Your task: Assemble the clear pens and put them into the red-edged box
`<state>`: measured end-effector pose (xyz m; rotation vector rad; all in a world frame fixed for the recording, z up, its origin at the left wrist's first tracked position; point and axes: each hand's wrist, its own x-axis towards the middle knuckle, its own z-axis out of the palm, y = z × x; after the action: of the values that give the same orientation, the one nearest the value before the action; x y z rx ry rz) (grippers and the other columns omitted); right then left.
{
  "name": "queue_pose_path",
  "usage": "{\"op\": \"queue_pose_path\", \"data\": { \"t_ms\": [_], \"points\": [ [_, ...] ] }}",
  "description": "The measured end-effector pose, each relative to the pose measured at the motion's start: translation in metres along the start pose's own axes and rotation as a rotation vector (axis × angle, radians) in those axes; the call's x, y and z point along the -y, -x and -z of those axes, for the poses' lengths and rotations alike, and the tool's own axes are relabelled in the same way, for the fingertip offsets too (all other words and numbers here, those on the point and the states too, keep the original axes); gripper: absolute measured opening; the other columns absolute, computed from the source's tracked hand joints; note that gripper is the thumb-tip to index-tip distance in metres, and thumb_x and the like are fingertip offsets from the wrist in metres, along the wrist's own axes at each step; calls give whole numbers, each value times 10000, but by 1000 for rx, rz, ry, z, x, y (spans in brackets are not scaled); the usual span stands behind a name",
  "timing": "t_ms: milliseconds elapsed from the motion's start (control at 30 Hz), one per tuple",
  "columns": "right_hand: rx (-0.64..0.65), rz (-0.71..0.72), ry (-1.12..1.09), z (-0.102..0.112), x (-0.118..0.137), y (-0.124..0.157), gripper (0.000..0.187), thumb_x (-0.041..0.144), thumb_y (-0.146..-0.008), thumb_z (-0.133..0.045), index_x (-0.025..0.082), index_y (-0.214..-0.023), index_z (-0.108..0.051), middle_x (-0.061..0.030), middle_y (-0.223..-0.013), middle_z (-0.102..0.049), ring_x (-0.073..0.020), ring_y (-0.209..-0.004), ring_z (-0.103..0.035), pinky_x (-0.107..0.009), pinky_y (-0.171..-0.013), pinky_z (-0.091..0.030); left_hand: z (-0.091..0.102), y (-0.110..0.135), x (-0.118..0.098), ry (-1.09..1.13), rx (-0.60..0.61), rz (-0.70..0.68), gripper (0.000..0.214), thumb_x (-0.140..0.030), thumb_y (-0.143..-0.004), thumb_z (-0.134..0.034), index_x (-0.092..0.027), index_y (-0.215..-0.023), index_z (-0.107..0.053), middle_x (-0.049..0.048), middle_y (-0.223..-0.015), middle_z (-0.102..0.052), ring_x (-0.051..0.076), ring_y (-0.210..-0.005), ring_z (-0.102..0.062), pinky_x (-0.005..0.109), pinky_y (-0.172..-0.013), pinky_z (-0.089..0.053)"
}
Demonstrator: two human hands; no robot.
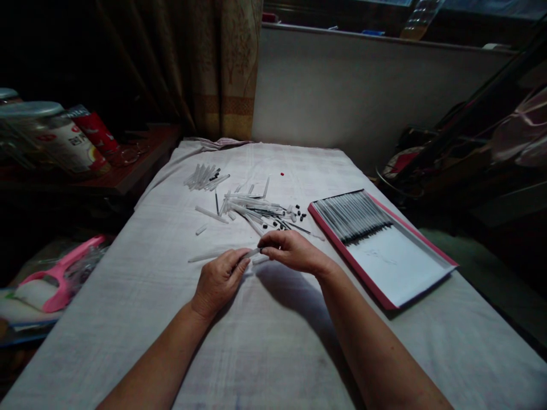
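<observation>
My left hand is closed around a translucent pen barrel that points up and to the right. At its upper end my right hand pinches a small black end piece, partly hidden by the fingers. On the cloth left of my left hand lies another clear barrel. Just beyond my hands is a loose heap of pen barrels mixed with dark ink refills. Several small black plugs lie at the heap's right side.
On the right, a shallow pink-edged box holds a row of pens. A smaller bundle of clear pieces sits at the back left, a red cap at the back. Jars stand on a side table.
</observation>
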<state>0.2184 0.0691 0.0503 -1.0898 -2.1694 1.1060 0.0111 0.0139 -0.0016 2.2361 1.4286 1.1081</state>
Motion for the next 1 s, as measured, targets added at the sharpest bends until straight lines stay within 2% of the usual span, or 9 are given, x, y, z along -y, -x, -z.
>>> {"op": "queue_pose_path", "data": {
  "t_ms": [367, 733, 1000],
  "points": [
    [-29, 7, 34, -2, 4, 1, 127, 159, -816, -617, 159, -905, -708, -9, -748, -684, -111, -658, -588, -218, -633, -429, -1, 0, 0, -45, -24, -55, 253, -317, -952, -498, -202, -1089, -677, 56, -989, -750, 179, -878, -718, 271, -780, -569],
    [-47, -5, 108, -6, 5, -1, 114, 214, -843, -639, 175, -855, -746, -13, -736, -720, -115, -658, -621, -216, -648, -414, 0, 0, -2, -50, -25, -60, 247, -312, -952, -503, -202, -1084, -681, 56, -957, -750, 173, -843, -717, 255, -740, -560],
    [6, -65, 410, -8, 5, -3, 413, 385, -953, -489, 161, -671, -691, -40, -603, -649, -127, -596, -577, -239, -586, -339, 0, 1, 0, -70, -24, -83, 251, -316, -951, -505, -190, -1071, -685, 61, -928, -750, 176, -796, -716, 256, -702, -557]
  ]
}}
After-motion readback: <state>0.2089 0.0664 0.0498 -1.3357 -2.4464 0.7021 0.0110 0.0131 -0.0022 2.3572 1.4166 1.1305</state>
